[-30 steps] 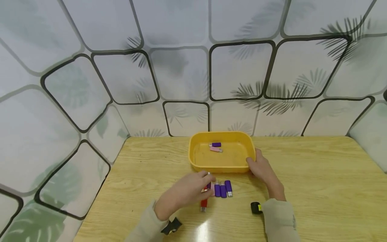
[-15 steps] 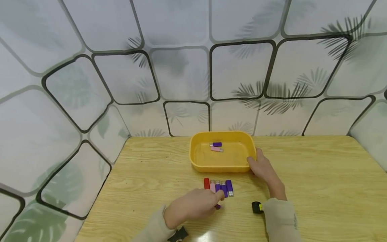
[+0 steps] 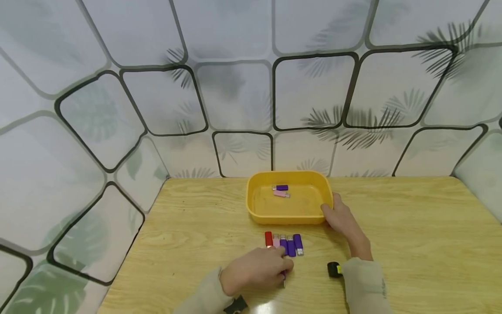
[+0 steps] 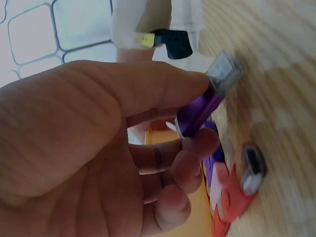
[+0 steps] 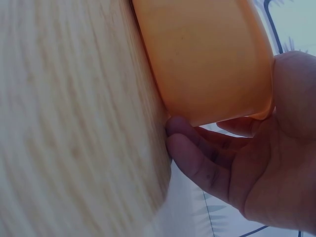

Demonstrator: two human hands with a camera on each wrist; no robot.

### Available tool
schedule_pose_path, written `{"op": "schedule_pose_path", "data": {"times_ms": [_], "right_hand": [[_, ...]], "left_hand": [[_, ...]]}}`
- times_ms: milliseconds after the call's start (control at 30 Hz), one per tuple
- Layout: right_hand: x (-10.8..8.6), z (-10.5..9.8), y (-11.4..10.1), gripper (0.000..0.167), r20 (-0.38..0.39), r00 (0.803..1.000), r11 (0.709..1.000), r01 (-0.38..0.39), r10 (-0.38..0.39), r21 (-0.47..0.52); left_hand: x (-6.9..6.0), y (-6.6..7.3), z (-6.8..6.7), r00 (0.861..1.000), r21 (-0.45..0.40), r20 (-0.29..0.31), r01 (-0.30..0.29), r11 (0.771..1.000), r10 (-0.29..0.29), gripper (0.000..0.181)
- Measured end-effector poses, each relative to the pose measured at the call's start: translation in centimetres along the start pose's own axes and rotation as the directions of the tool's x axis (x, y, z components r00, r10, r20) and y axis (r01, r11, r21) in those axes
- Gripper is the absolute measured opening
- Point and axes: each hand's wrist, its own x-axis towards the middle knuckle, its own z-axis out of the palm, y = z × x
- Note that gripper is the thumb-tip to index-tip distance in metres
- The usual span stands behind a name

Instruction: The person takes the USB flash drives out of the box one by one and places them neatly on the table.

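Note:
My left hand (image 3: 256, 268) pinches a purple USB flash drive (image 4: 197, 113) between thumb and fingers, its metal plug pointing away from the palm, just above the table. Beyond that hand lies a row of flash drives: a red one (image 3: 268, 238), a pink one (image 3: 276, 240), and purple ones, the rightmost purple drive (image 3: 298, 243) lying apart at a slight slant. My left hand partly covers the row's near side. My right hand (image 3: 343, 220) grips the right end of a yellow tray (image 3: 290, 220), thumb on the rim. Inside the tray lie a purple drive (image 3: 282, 187) and a pink drive (image 3: 280, 193).
The wooden table (image 3: 204, 213) ends at a patterned wall (image 3: 243, 96) behind the tray. A black strap piece (image 3: 334, 269) sits at the right wrist, and another dark piece (image 3: 236, 304) shows by the left sleeve.
My left hand has moved right and nearer, away from the red drives, and now holds a purple drive turned plug toward me. The right hand and tray have stayed put.

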Motion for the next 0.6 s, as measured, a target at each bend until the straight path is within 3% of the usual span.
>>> {"op": "schedule_pose_path", "data": {"times_ms": [467,600], "right_hand": [[-0.1,-0.2,-0.1,0.064,0.0,1.0,1.0,0.008,-0.008,-0.013],[0.0,-0.2,-0.1,0.064,0.002,1.0,1.0,0.008,-0.008,-0.011]], "left_hand": [[0.1,1.7,0.5,0.998,0.138,-0.008,0.067,0.988,-0.067,0.012],[0.1,2.0,0.5,0.997,0.154,0.021,0.067,0.986,-0.071,0.017]]}}
